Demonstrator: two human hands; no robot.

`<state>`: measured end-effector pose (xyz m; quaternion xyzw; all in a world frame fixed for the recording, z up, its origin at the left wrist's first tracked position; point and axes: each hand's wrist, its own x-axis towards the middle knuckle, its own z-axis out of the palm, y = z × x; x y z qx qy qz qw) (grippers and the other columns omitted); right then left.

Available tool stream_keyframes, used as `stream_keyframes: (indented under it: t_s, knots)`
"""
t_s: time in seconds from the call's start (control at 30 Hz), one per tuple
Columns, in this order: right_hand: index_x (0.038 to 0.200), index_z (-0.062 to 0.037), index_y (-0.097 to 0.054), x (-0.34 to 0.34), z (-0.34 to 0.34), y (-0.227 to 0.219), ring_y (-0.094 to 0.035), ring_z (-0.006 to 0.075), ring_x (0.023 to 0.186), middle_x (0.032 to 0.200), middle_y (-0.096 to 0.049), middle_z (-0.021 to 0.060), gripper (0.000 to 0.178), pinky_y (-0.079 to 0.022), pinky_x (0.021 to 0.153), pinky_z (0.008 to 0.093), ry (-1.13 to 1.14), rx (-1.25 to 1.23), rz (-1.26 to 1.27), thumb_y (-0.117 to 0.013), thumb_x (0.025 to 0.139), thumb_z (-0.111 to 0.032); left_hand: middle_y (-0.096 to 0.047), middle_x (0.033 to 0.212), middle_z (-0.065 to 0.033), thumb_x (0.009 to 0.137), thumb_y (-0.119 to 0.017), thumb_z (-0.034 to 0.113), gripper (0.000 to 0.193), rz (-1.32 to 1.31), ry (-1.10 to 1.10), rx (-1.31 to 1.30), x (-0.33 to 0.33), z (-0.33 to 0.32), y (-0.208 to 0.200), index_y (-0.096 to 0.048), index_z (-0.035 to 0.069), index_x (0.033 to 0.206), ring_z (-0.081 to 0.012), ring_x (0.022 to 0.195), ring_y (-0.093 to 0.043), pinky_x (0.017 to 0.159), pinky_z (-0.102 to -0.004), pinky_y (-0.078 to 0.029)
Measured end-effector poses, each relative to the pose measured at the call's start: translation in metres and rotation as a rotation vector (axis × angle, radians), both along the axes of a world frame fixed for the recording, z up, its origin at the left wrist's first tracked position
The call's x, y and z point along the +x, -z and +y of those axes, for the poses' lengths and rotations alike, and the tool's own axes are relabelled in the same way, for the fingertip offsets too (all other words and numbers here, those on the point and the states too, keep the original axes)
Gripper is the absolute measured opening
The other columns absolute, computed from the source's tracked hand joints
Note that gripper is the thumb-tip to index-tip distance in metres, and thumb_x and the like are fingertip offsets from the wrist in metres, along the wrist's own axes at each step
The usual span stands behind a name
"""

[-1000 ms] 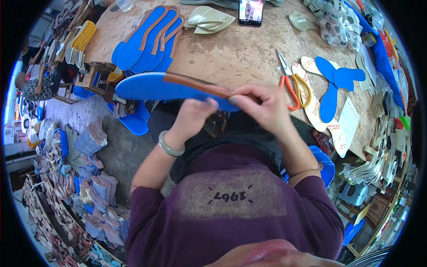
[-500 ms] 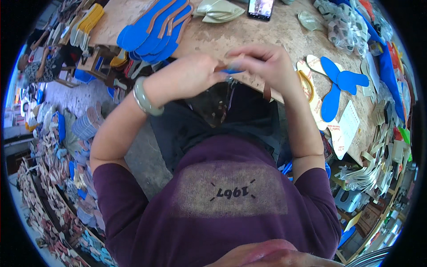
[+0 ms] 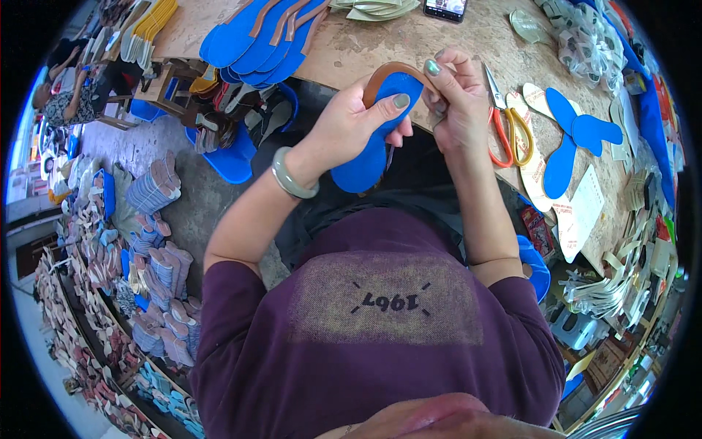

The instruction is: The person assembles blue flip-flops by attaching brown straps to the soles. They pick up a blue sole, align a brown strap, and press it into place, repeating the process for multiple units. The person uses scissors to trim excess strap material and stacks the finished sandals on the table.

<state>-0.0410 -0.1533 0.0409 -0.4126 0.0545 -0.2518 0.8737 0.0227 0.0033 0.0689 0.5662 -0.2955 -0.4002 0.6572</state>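
My left hand (image 3: pixel 349 124) grips a blue shoe insole (image 3: pixel 358 167), thumb on its face, with the heel or toe end tilted up over the table's front edge. Along the insole's upper rim runs a brown edging strip (image 3: pixel 393 69), curving round the end. Between thumb and fingers, my right hand (image 3: pixel 457 102) pinches that strip at the insole's right side. Scissors (image 3: pixel 495 89) with red and yellow handles lie just right of my right hand. Farther left on the table is a stack of blue insoles (image 3: pixel 263 45) with brown strips.
Loose blue pieces (image 3: pixel 561 164) lie crossed at the right beside a white paper sheet (image 3: pixel 586 205). A phone (image 3: pixel 444 9) and pale green pieces (image 3: pixel 374 9) sit at the back. Blue bins (image 3: pixel 232 162) stand below the table; another person (image 3: pixel 69 102) is at far left.
The insole has come up into plain view, held in my left hand. My right hand has shifted right and up along the strip, and the scissors now show beside it.
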Motion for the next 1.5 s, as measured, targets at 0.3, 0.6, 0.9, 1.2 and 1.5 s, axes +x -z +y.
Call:
stream_keyframes:
  t_s: [0.3, 0.6, 0.9, 1.2, 1.5]
  knots:
    - [0.101, -0.0044, -0.068, 0.000, 0.015, -0.001, -0.049, 0.0014, 0.059, 0.074, -0.063, -0.0011, 0.017, -0.039, 0.052, 0.0154, 0.081, -0.203, 0.178, -0.067, 0.086, -0.010, -0.064, 0.095, -0.0142, 0.098, -0.048, 0.031, 0.033, 0.129, -0.250, -0.169, 0.006, -0.007, 0.015, -0.053, 0.001, 0.110, -0.0186, 0.081, -0.064, 0.071, -0.0299, -0.053]
    - [0.096, -0.0016, -0.072, -0.011, 0.044, 0.006, -0.052, 0.0037, 0.068, 0.079, -0.066, -0.0013, 0.015, -0.042, 0.063, 0.0186, 0.085, -0.399, 0.290, -0.069, 0.085, -0.011, -0.062, 0.101, -0.0178, 0.098, -0.047, 0.030, 0.034, 0.150, -0.362, -0.372, 0.010, -0.012, 0.012, -0.051, -0.002, 0.110, -0.0276, 0.095, -0.064, 0.082, -0.0367, -0.054]
    - [0.102, 0.0011, -0.069, -0.008, 0.044, 0.017, -0.059, 0.0055, 0.080, 0.089, -0.068, 0.0014, 0.022, -0.049, 0.075, 0.0216, -0.046, -0.319, 0.324, -0.068, 0.086, -0.014, -0.061, 0.084, -0.0089, 0.095, -0.054, 0.020, 0.023, 0.045, -0.473, -0.311, 0.004, -0.013, 0.013, -0.050, 0.000, 0.105, -0.0178, 0.078, -0.063, 0.072, -0.0306, -0.053]
    - [0.102, -0.0019, -0.070, -0.014, 0.035, 0.025, -0.061, 0.0079, 0.080, 0.088, -0.070, 0.0044, 0.022, -0.050, 0.074, 0.0233, -0.088, -0.466, 0.369, -0.069, 0.085, -0.016, -0.063, 0.093, -0.0154, 0.091, -0.058, 0.008, 0.053, 0.075, -0.493, -0.262, -0.003, -0.010, 0.014, -0.030, -0.003, 0.135, -0.0226, 0.080, -0.065, 0.074, -0.0337, -0.055]
    - [0.099, -0.0031, -0.071, -0.026, 0.029, -0.005, -0.061, 0.0072, 0.074, 0.084, -0.069, 0.0029, 0.021, -0.050, 0.069, 0.0230, -0.242, -0.543, 0.540, -0.071, 0.083, -0.017, -0.061, 0.088, -0.0117, 0.093, -0.056, 0.008, 0.057, 0.073, -0.443, -0.302, 0.001, 0.000, 0.005, -0.025, 0.001, 0.140, -0.0191, 0.075, -0.062, 0.069, -0.0323, -0.054]
